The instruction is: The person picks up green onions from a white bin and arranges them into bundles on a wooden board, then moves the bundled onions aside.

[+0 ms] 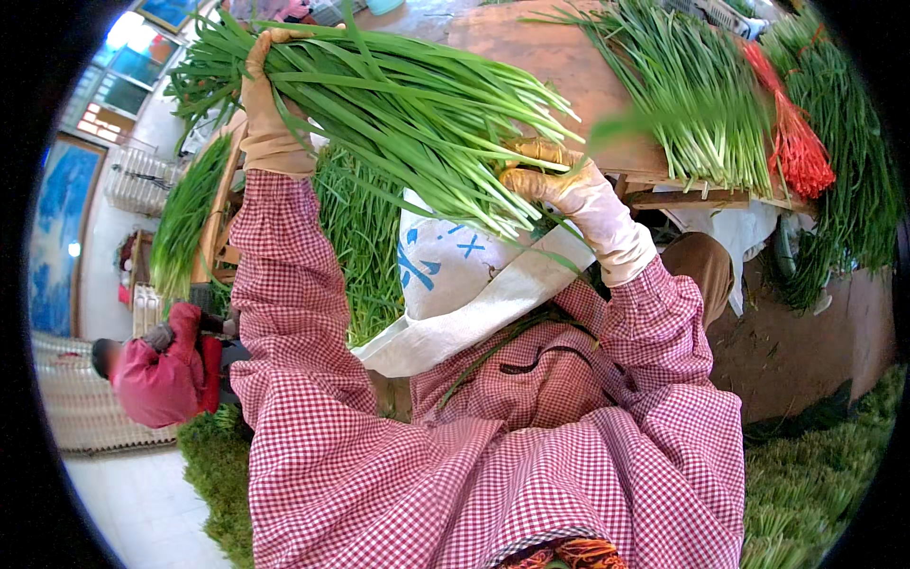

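Observation:
A large bunch of garlic chives (408, 104) stretches across the upper middle, leaf ends to the left and pale stem ends to the right. My gloved left hand (270, 114) is closed round its leafy part. Near the stem ends, the fingers of my right hand (573, 190), in a stained pale glove, are curled against the stalks; the bunch partly hides them. Beneath the bunch, a white woven sack (445, 284) with blue marks lies over my lap. A blurred green blade (654, 119) shows right of my right hand.
On the wooden table (507, 43) ahead lie more chives (682, 104) and a bundle of red ties (791, 133). Loose chives (360, 228) stand beside my left forearm. Heaps of greens (825, 484) cover the floor at right. A person in red (161, 375) is at far left.

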Demonstrator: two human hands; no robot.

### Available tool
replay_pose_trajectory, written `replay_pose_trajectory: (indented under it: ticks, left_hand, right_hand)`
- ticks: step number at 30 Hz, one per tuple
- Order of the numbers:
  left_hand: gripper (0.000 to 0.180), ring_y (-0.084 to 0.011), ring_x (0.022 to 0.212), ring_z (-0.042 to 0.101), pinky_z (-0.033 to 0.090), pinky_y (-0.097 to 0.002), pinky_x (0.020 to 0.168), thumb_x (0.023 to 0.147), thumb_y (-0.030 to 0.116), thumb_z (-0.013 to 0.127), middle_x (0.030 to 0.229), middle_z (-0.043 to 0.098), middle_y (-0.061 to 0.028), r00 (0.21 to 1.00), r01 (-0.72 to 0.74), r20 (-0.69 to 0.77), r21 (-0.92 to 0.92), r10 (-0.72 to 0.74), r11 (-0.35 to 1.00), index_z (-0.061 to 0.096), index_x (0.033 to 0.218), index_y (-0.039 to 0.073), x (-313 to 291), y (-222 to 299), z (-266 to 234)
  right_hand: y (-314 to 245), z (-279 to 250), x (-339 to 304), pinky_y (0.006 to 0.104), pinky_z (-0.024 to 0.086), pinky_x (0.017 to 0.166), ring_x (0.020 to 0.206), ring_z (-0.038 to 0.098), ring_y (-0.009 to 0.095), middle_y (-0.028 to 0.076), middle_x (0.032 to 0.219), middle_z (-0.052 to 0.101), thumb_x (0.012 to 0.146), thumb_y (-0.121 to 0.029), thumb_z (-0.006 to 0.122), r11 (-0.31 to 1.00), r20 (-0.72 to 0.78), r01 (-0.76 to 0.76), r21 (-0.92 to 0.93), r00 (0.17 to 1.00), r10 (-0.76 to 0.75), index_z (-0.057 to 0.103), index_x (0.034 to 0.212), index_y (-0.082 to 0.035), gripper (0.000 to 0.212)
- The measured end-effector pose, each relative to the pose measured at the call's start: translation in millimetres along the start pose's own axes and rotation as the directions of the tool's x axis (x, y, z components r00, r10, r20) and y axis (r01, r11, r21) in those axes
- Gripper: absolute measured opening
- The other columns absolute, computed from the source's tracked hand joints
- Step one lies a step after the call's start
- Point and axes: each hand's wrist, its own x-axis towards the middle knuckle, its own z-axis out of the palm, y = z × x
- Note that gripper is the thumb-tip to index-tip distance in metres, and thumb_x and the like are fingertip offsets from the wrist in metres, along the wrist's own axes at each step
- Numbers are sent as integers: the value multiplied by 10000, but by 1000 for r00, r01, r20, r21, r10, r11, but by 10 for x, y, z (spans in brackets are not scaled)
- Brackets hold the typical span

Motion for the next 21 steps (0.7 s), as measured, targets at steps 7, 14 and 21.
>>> replay_pose_trajectory:
  ticks: [7,14,21]
  left_hand:
    - [169,-215,867,546,477,-358,803,865,182,454,875,582,-80,999,-40,13,-8,40,999,548,829,46,-5,133,-42]
    - [141,-204,838,534,457,-365,798,850,159,466,816,557,-54,999,2,-50,-90,-7,996,520,782,48,15,301,-277]
    - [205,-214,882,559,463,-357,836,880,187,412,915,588,-90,991,-46,109,-229,73,972,556,867,43,75,165,-278]
  right_hand:
    - [71,-321,-102,213,415,722,779,535,85,38,915,608,793,-189,616,989,6,-13,149,1000,12,583,987,11,281]
    - [681,-807,-648,204,427,590,638,515,73,31,799,598,834,-271,547,960,-345,-280,1,901,263,583,948,-10,287]
    - [-95,-32,-137,193,372,483,503,450,68,20,649,560,853,-277,535,964,-73,-219,-152,975,210,581,955,-8,291]
